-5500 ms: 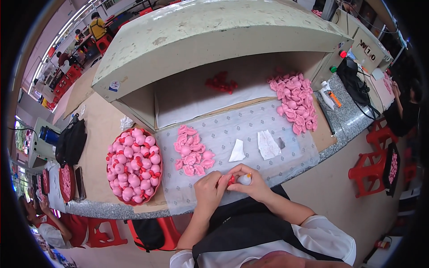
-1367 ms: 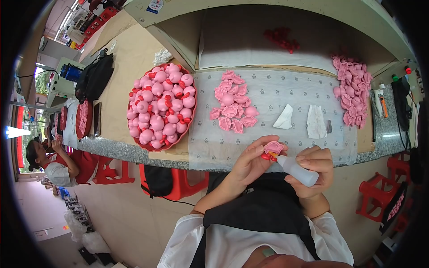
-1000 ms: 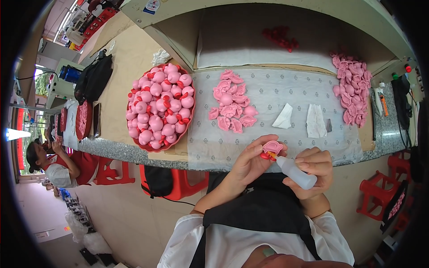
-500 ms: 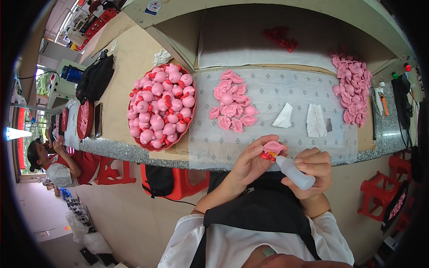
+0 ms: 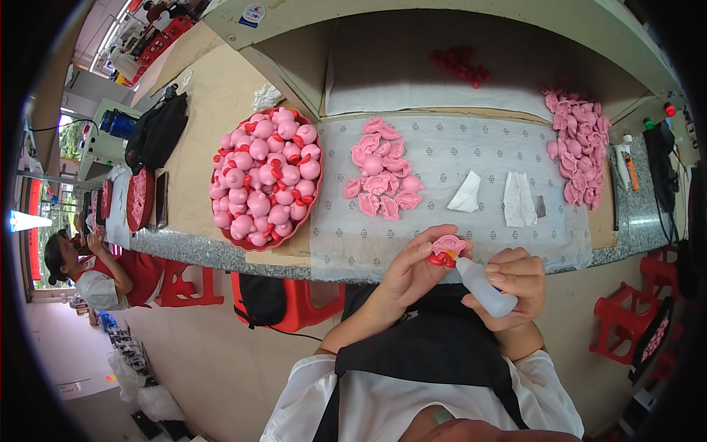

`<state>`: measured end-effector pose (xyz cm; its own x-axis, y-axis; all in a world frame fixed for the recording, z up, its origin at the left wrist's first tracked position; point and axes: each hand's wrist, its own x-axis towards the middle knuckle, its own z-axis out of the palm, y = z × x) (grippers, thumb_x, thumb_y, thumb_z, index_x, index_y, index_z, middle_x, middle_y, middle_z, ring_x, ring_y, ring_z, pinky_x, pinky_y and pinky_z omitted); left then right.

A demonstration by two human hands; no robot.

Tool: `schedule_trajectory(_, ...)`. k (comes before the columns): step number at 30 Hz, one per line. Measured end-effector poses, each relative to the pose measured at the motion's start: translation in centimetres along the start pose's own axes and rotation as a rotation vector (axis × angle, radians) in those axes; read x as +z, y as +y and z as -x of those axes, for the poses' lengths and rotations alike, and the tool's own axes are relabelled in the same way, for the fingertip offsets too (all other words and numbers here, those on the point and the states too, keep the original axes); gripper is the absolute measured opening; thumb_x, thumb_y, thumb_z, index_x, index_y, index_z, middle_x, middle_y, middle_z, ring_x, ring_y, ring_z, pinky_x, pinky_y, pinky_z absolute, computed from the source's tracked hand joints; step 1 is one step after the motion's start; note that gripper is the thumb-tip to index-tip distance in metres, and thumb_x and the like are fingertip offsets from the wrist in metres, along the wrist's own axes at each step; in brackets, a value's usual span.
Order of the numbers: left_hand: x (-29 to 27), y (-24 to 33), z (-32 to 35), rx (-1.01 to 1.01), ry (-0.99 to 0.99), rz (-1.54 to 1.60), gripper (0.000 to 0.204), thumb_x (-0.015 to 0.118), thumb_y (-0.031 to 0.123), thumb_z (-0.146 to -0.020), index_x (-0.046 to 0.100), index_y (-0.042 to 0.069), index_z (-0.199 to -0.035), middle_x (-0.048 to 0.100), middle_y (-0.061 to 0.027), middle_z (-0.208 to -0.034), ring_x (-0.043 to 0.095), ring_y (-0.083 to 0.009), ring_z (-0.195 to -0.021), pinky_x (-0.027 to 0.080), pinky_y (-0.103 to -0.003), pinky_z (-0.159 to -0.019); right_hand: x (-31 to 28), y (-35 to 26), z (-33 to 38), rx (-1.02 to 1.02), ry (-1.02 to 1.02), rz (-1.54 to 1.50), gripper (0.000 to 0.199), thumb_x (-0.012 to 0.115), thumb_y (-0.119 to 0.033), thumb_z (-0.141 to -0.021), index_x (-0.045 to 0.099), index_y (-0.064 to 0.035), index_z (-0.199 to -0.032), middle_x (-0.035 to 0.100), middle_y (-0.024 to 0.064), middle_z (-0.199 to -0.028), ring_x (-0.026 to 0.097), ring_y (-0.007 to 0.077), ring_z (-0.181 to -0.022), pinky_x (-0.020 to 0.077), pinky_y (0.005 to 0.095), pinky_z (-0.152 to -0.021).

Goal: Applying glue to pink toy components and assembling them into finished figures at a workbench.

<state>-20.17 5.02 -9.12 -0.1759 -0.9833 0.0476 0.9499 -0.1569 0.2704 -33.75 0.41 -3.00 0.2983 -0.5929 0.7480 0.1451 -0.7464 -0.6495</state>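
My left hand (image 5: 414,267) is closed on a small pink moulded piece (image 5: 447,244) with a red bow-like part (image 5: 442,260) at its lower side. In my right hand (image 5: 517,286) is a translucent white squeeze bottle (image 5: 486,287), tilted so that its yellowish nozzle meets the piece by the red part. Beyond my hands, on a printed white sheet (image 5: 434,158), lies a loose pile of hollow pink pieces (image 5: 381,173). To the left stands a red scalloped basin (image 5: 315,197) full of round pink pieces with red bows.
Two white paper scraps (image 5: 465,193) lie right of the pile. More pink pieces (image 5: 579,151) are heaped at the far right, and red parts (image 5: 460,65) lie inside the shelf (image 5: 291,66). A co-worker (image 5: 99,269) sits far left; red stools (image 5: 622,320) stand at the right.
Both hands keep nearly the same position and hold. The pink piece has tipped slightly, and the bottle's nozzle stays against it.
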Motion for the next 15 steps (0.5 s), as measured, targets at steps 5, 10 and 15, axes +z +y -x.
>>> schedule_trajectory(5, -0.04, -0.01, -0.14, 0.001, -0.007, 0.012, 0.041, 0.044, 0.02, -0.082, 0.037, 0.0, -0.116, 0.048, -0.0196, -0.108, 0.046, -0.0252, -0.103, 0.031, -0.035, -0.091, -0.09, -0.01, -0.27, -0.01, 0.007, 0.008, 0.05, 0.08, -0.008, -0.046, 0.052, -0.0046, -0.087, 0.052, 0.0074, -0.08, 0.053, 0.0185, -0.059, 0.0424, 0.0253, -0.047)
schedule_trajectory(10, -0.19, 0.12, -0.07, -0.021, 0.063, -0.084, 0.039, 0.046, 0.023, -0.079, 0.041, 0.006, -0.114, 0.048, -0.0181, -0.107, 0.046, -0.0277, -0.099, 0.031, -0.039, -0.091, -0.04, 0.03, -0.44, -0.019, 0.012, 0.022, 0.051, 0.081, -0.008, -0.045, 0.052, -0.0044, -0.087, 0.052, 0.0082, -0.078, 0.053, 0.019, -0.058, 0.0407, 0.0256, -0.045)
schedule_trajectory(15, -0.29, -0.01, 0.13, -0.02, 0.08, -0.068, 0.039, 0.045, 0.022, -0.08, 0.04, 0.005, -0.114, 0.047, -0.0186, -0.108, 0.045, -0.029, -0.101, 0.031, -0.039, -0.091, -0.1, 0.04, -0.22, -0.02, 0.023, 0.033, 0.05, 0.08, -0.007, -0.045, 0.053, -0.0044, -0.086, 0.052, 0.0081, -0.078, 0.052, 0.0194, -0.057, 0.0408, 0.0262, -0.045)
